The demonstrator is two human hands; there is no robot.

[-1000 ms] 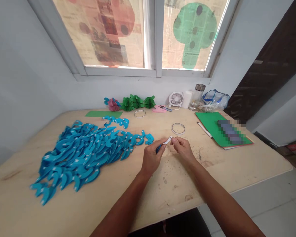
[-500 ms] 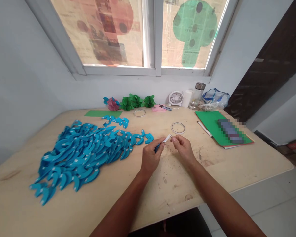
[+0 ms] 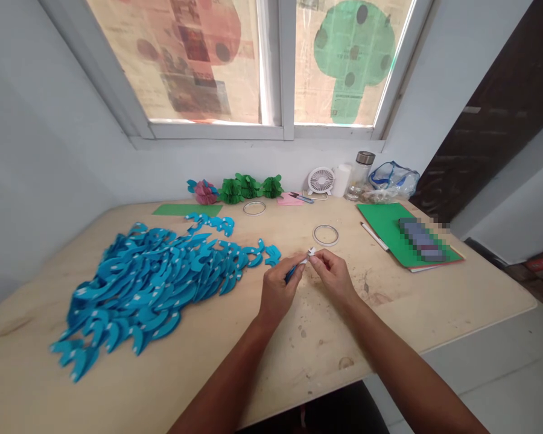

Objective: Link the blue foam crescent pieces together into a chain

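My left hand [image 3: 278, 288] is closed on a small blue piece [image 3: 291, 273], which pokes out between thumb and fingers. A small white strip [image 3: 312, 251] shows at the meeting point of both hands' fingertips; it looks bent over. Pinched against that white strip is my right hand [image 3: 335, 278], its thumb and forefinger together. Left of my hands lies a large heap of blue curved paper pieces [image 3: 140, 283] with white patches on them. A roll of narrow tape [image 3: 326, 235] rests on the table just beyond my right hand.
Another tape ring [image 3: 254, 208] lies farther back. Green folded paper shapes [image 3: 247, 187], a small white fan [image 3: 321, 181] and a glass bottle [image 3: 361, 176] stand along the wall. At right are a white pen [image 3: 374, 236] and green sheets [image 3: 382, 217] with a blurred object on top.
The white strip, straight between my hands before, now looks bent over at the fingertips. My two hands have drawn slightly closer together. The view has shifted a little.
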